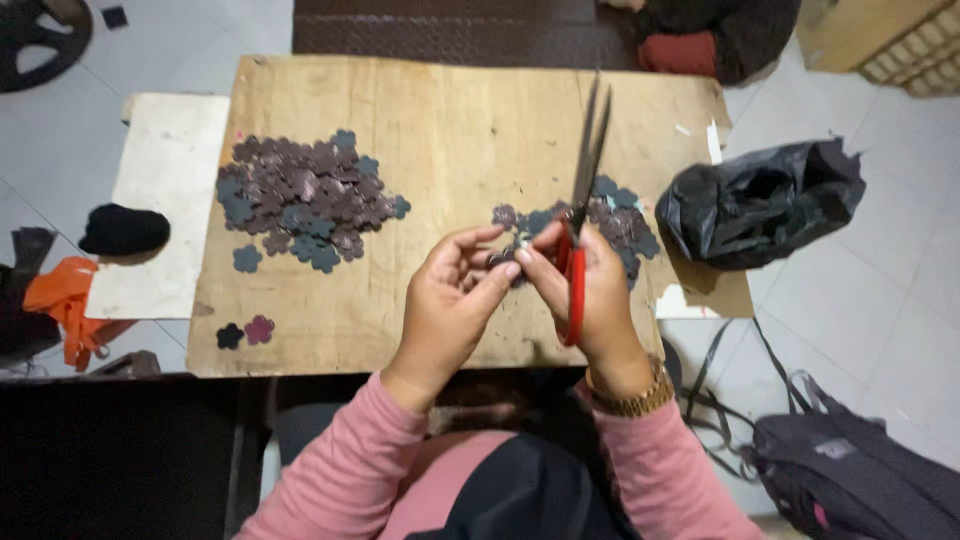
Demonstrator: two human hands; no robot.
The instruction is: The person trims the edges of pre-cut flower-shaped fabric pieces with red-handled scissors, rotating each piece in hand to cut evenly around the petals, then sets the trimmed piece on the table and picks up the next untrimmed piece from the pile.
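Note:
My left hand (450,300) and my right hand (590,290) meet over a wooden board (450,120), both pinching a small dark flower-shaped piece (508,256) between the fingertips. The right hand also carries red-handled scissors (580,200), blades closed and pointing away from me. Just behind the hands lies a small heap of dark flower cut-outs (620,215). A larger heap of the same cut-outs (305,200) sits on the board's left half.
Two single flower pieces (245,332) lie near the board's front left corner. A black plastic bag (760,200) rests at the right edge. A dark backpack (850,470) is on the floor, and orange cloth (65,300) lies at left.

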